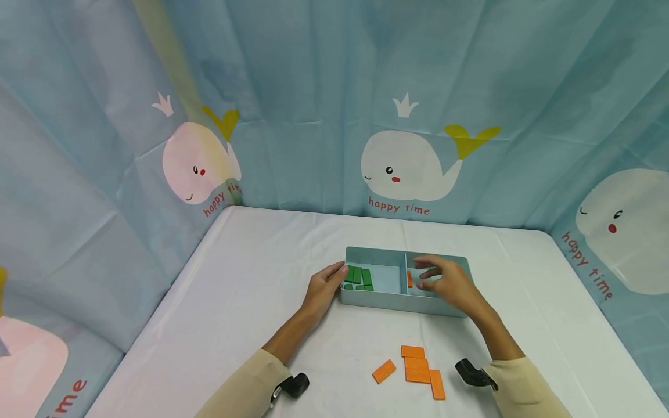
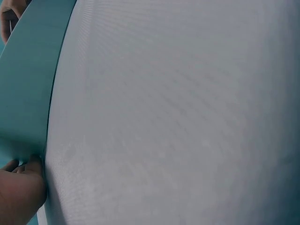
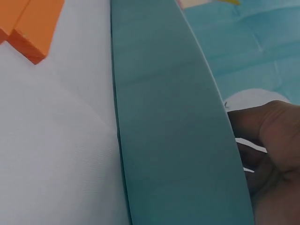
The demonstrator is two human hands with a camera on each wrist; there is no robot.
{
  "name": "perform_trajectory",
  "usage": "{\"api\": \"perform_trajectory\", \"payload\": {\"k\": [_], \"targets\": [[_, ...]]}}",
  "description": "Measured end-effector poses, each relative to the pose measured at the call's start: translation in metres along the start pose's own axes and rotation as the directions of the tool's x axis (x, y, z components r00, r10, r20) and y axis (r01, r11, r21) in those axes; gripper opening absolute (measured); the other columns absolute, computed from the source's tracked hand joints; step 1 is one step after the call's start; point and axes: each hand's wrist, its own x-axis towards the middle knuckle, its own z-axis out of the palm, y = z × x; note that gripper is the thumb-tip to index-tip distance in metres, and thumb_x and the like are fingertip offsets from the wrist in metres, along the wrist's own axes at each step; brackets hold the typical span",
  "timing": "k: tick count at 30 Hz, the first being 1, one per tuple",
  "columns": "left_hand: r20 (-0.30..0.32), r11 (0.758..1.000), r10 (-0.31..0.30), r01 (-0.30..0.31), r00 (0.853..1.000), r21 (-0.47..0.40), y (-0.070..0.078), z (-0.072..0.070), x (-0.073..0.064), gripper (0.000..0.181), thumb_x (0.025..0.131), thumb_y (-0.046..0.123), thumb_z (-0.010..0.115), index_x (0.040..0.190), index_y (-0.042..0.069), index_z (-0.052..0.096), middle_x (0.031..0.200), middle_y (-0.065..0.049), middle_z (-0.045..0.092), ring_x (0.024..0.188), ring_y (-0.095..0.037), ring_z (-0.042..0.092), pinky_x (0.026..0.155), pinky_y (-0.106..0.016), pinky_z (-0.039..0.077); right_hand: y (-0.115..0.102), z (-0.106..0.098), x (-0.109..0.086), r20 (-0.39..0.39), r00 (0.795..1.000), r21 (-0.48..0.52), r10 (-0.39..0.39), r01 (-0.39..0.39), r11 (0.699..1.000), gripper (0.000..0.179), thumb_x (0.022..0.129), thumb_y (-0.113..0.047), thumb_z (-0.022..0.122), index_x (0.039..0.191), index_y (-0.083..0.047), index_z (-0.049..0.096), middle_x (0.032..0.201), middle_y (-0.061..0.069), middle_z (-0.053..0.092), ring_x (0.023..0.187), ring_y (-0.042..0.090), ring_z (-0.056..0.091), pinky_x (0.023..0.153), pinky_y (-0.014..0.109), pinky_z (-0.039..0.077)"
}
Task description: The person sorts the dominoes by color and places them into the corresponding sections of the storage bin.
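Note:
A blue-green box (image 1: 373,299) with a divider lies on the white table. My left hand (image 1: 321,291) holds its left end, thumb at the rim; in the left wrist view some fingertips are hidden by the box. Several green tiles (image 1: 357,274) lie in the left compartment. Over the right compartment is my right hand (image 1: 452,284), its thumb and fingers spread apart with nothing visible between them. Beside the divider in that compartment sits an orange tile (image 1: 410,279). In the right wrist view the box wall (image 3: 168,112) hides the right fingertips.
Several orange tiles (image 1: 417,370) lie in a touching group on the table in front of the box, with one loose orange tile (image 1: 384,371) to their left. A blue curtain (image 1: 292,162) printed with whales hangs behind the table.

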Motion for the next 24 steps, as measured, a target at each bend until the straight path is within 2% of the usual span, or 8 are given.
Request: {"api": "perform_trajectory", "payload": {"k": [10,16,20,24], "targets": [[0.002,1.000,0.005,-0.005,1.000,-0.006,0.001,-0.001,0.000,0.065,0.107,0.043,0.065,0.155,0.002,0.052,0.156,-0.015,0.057,0.149,-0.027,0.049,0.125,-0.044,0.040,-0.004,-0.001,-0.015,-0.059,0.992,0.002,-0.109,0.109,0.994,0.056,0.093,-0.001,0.080,0.146,-0.005,0.060,0.127,0.018,0.072,0.107,0.030,0.074,0.086,0.031,0.064],[0.003,1.000,0.009,-0.009,1.000,0.001,0.002,0.000,0.000,0.065,0.107,0.042,0.064,0.155,0.001,0.052,0.155,-0.016,0.057,0.149,-0.027,0.049,0.124,-0.044,0.040,-0.002,0.000,-0.024,-0.111,0.981,-0.016,-0.161,0.160,0.987,0.055,0.094,-0.002,0.080,0.146,-0.010,0.062,0.122,0.016,0.073,0.103,0.024,0.074,0.085,0.025,0.062],[0.005,1.000,0.011,-0.011,1.000,0.001,0.001,0.000,0.000,0.065,0.108,0.042,0.064,0.156,-0.001,0.051,0.156,-0.016,0.057,0.149,-0.028,0.049,0.125,-0.045,0.040,-0.001,0.002,-0.030,-0.161,0.965,-0.018,-0.209,0.209,0.978,0.053,0.094,-0.003,0.080,0.143,-0.012,0.064,0.118,0.012,0.075,0.100,0.019,0.074,0.083,0.020,0.060],[0.004,1.000,0.007,-0.007,1.000,-0.003,0.001,0.000,0.000,0.065,0.107,0.042,0.064,0.156,0.000,0.051,0.156,-0.015,0.057,0.149,-0.027,0.049,0.124,-0.044,0.040,-0.002,0.004,-0.038,-0.217,0.942,0.021,-0.254,0.265,0.964,0.051,0.094,0.001,0.079,0.142,-0.009,0.065,0.115,0.005,0.075,0.099,0.013,0.071,0.083,0.016,0.058]]}}
